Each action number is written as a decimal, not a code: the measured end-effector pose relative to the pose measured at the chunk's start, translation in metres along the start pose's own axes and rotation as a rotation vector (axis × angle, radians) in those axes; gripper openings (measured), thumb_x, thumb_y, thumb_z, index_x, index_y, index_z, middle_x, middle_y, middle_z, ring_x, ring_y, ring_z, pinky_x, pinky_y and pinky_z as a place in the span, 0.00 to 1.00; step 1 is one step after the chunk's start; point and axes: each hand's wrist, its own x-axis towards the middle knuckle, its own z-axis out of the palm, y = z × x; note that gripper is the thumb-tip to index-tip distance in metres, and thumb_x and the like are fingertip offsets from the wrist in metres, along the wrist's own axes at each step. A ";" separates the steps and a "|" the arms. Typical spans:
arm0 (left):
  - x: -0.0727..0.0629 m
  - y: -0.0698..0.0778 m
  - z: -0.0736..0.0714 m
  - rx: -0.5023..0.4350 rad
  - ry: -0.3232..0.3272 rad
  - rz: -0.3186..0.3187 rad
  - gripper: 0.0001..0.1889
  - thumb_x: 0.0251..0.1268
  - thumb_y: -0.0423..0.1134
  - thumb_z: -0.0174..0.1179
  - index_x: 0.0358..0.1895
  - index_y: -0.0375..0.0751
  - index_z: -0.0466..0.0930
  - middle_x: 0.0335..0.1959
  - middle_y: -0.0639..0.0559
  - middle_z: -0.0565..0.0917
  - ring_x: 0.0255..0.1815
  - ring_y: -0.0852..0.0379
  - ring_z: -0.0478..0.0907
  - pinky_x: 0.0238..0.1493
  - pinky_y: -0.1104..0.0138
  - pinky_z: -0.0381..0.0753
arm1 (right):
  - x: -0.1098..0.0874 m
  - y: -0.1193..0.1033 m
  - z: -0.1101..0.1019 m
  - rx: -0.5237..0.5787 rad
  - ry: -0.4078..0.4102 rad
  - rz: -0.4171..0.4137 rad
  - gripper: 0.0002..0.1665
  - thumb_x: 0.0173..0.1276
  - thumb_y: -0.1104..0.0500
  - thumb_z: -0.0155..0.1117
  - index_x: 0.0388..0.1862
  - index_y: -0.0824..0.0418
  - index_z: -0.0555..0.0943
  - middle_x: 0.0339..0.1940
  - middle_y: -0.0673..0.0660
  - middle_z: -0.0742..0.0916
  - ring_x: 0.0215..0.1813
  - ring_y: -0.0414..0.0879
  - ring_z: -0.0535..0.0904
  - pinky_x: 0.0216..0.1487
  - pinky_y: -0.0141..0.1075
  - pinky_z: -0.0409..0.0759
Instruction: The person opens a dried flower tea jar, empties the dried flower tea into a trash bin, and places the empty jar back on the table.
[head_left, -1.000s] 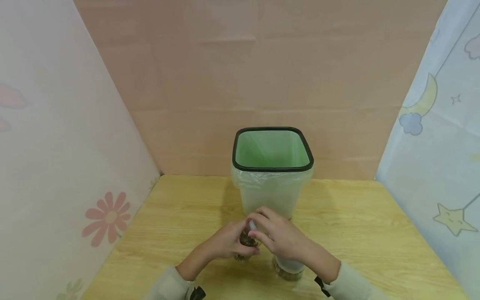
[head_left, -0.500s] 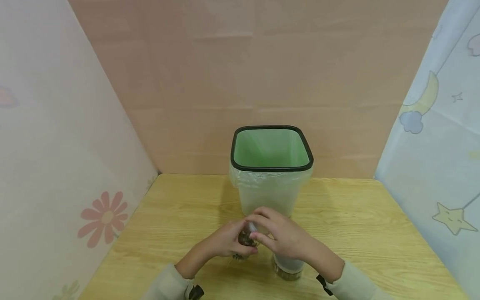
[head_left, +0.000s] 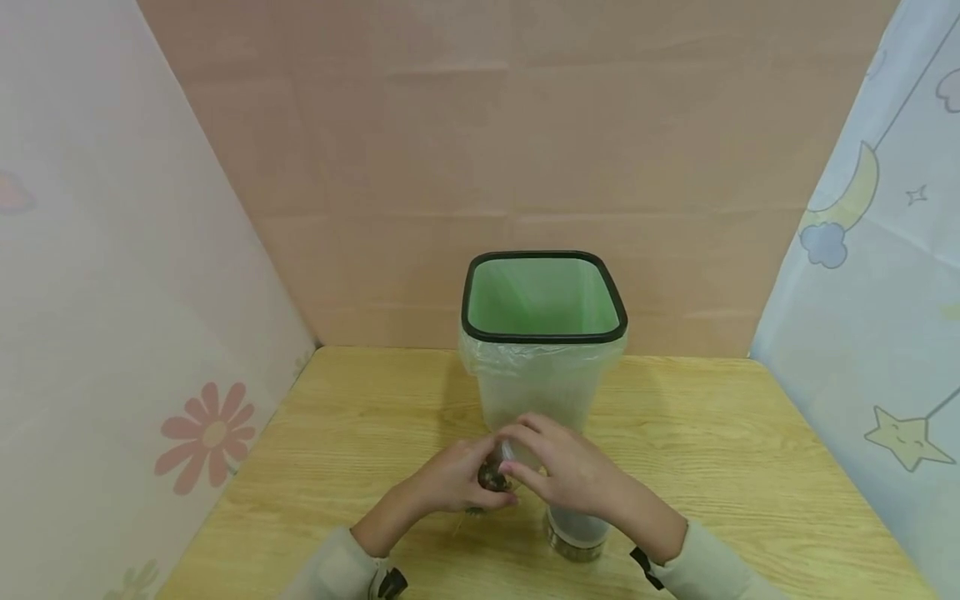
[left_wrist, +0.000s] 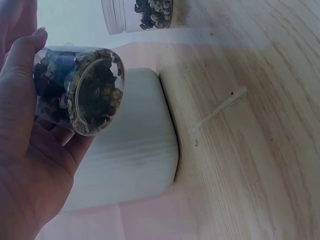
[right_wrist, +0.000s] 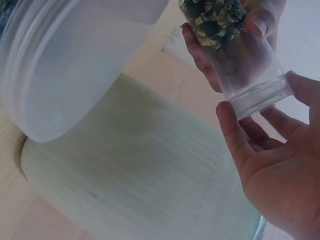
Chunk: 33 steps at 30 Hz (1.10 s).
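My left hand holds a clear plastic jar of dried flowers, fingers and thumb wrapped round its body. The jar is tilted over the table, and the flowers lie toward its base. At the jar's other end, the fingers and thumb of my right hand grip the clear ridged end, which looks like a lid. A second jar with a translucent white top stands on the table below my right wrist. Dried flowers show inside this second jar in the left wrist view.
A pale waste bin with a black rim and a clear liner stands behind my hands. On the wooden table lies a thin pale strip. Patterned sheets hang left and right, and a plain backdrop closes the rear.
The head view has shifted very slightly. Both hands keep nearly the same grip and place on the jar, which has turned a little.
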 end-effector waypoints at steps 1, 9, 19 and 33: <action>0.000 -0.001 0.000 -0.005 -0.002 0.006 0.36 0.59 0.55 0.73 0.68 0.52 0.70 0.37 0.66 0.80 0.35 0.71 0.77 0.36 0.76 0.79 | 0.000 0.000 0.000 -0.001 -0.004 -0.006 0.20 0.75 0.44 0.62 0.61 0.50 0.81 0.54 0.46 0.81 0.54 0.40 0.80 0.54 0.41 0.82; 0.002 -0.006 -0.001 -0.069 -0.046 0.016 0.30 0.60 0.54 0.72 0.63 0.53 0.73 0.39 0.65 0.82 0.38 0.71 0.79 0.39 0.74 0.80 | -0.002 0.005 -0.005 0.051 -0.043 -0.089 0.22 0.75 0.48 0.64 0.63 0.53 0.79 0.60 0.48 0.80 0.61 0.42 0.77 0.59 0.41 0.80; 0.006 -0.006 -0.002 -0.056 -0.049 -0.002 0.29 0.60 0.54 0.72 0.60 0.47 0.74 0.38 0.66 0.82 0.37 0.71 0.79 0.39 0.75 0.80 | -0.001 0.006 -0.011 0.070 -0.075 -0.009 0.31 0.75 0.41 0.61 0.71 0.52 0.73 0.67 0.50 0.77 0.67 0.46 0.74 0.64 0.46 0.77; 0.004 -0.003 -0.002 -0.001 -0.032 0.026 0.38 0.59 0.55 0.73 0.72 0.53 0.68 0.38 0.64 0.80 0.35 0.70 0.75 0.36 0.75 0.78 | -0.001 0.008 -0.010 0.067 -0.045 -0.068 0.22 0.71 0.51 0.69 0.62 0.54 0.80 0.58 0.46 0.80 0.59 0.40 0.78 0.58 0.41 0.81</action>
